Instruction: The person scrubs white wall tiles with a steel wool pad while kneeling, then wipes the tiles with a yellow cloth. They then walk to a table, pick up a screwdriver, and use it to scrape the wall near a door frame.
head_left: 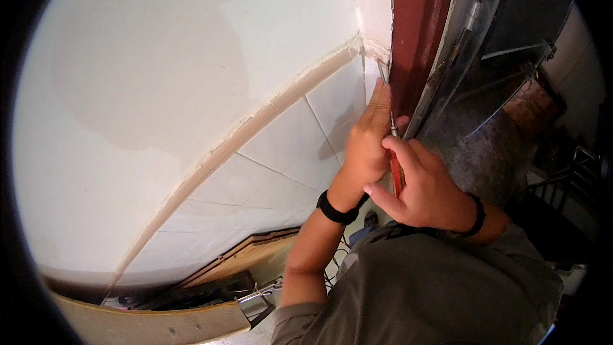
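Observation:
A screwdriver [395, 170] with a red handle and a long metal shaft stands nearly in line with the door frame. My right hand [428, 187] is around its handle, the thumb and forefinger spread apart on the near side. Higher up, my left hand [371, 141] lies along the shaft with its fingers stretched out, close to the wall. The shaft's upper end shows beyond those fingertips, against the narrow tile strip [370, 76] beside the dark red door frame [419, 24]. Whether the tip touches the tile or the joint cannot be made out.
White wall tiles [268, 143] end in a beige trim [225, 151], with rough edging below the painted wall [158, 57]. A metal door track [448, 57] runs right of the frame. Wooden boards [258, 254] lean low on the left, near a pale panel [158, 323]. A dark metal rack [565, 177] stands right.

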